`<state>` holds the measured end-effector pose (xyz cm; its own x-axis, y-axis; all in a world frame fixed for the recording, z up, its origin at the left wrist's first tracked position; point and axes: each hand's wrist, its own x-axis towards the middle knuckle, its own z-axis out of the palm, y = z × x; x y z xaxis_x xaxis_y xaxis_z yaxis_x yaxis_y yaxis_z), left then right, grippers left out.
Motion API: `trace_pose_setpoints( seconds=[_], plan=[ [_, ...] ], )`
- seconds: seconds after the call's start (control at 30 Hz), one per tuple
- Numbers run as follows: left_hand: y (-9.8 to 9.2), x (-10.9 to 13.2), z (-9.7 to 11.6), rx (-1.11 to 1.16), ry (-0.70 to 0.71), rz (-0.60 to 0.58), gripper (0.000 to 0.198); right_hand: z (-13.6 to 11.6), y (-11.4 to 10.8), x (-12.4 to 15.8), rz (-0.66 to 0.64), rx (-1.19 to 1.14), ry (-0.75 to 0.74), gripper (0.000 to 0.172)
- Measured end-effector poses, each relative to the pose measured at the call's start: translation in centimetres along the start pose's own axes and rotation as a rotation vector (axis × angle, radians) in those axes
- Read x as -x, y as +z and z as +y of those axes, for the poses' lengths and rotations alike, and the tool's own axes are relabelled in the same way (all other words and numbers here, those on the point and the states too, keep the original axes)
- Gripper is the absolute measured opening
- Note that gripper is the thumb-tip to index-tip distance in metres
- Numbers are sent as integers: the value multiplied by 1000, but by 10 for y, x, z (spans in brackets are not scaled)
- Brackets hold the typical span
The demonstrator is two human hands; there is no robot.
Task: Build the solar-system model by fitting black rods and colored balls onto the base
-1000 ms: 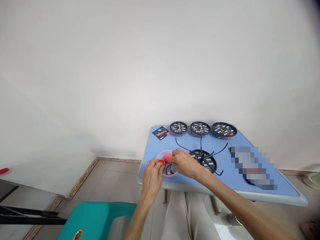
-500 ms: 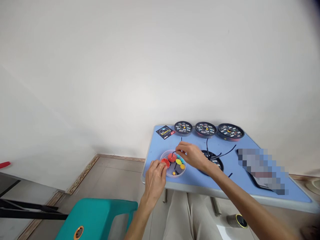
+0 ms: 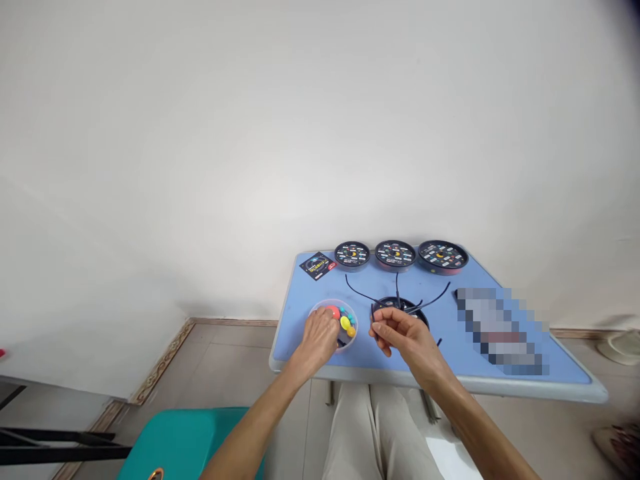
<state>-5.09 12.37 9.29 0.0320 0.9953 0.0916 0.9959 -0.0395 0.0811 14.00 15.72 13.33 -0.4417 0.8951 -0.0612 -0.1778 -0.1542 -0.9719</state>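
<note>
My left hand [image 3: 320,333] reaches into a clear round bowl [image 3: 356,339] on the table. Its fingers curl down together, and the hand hides their tips and whatever they grip. Beside them in the bowl lie a red ball [image 3: 332,311], a yellow piece [image 3: 345,323], an orange piece [image 3: 351,331] and several small teal balls [image 3: 346,312]. To the right, my right hand [image 3: 395,333] pinches a thin black rod [image 3: 373,313] between thumb and fingers. Just behind that hand stands a round black base [image 3: 424,316] with several thin curved arms [image 3: 435,295] spreading from it, partly covered.
Three round black discs with printed labels [image 3: 352,255] stand along the table's back edge. A dark printed card [image 3: 318,266] lies left of them. On the right is a blurred-out flat object [image 3: 495,330]. A teal stool [image 3: 180,433] stands at lower left.
My right hand has drawn back from the bowl to the right, carrying the black rod in front of the base. My left hand has moved further into the bowl; the red cup-shaped piece it held is hidden now.
</note>
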Motion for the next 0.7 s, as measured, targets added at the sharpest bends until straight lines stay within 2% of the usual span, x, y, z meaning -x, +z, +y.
trace_pose_setpoints(
  seconds=[0.13, 0.33, 0.53, 0.7],
  plan=[
    [-16, 0, -1, 12, -70, -21, 23, 2, -3, 7, 53, -52, 15, 39],
    [-46, 12, -8, 65, -124, -44, 20, 5, -6, 7, 9, -115, 45, 37],
    [-56, 20, -21, 216, -89, -99, 18, 4, -4, 4, -12, -121, 37, 35],
    [-57, 18, -27, 311, -126, -72, 18, 8, -3, -1, -9, -105, 39, 33]
  ],
)
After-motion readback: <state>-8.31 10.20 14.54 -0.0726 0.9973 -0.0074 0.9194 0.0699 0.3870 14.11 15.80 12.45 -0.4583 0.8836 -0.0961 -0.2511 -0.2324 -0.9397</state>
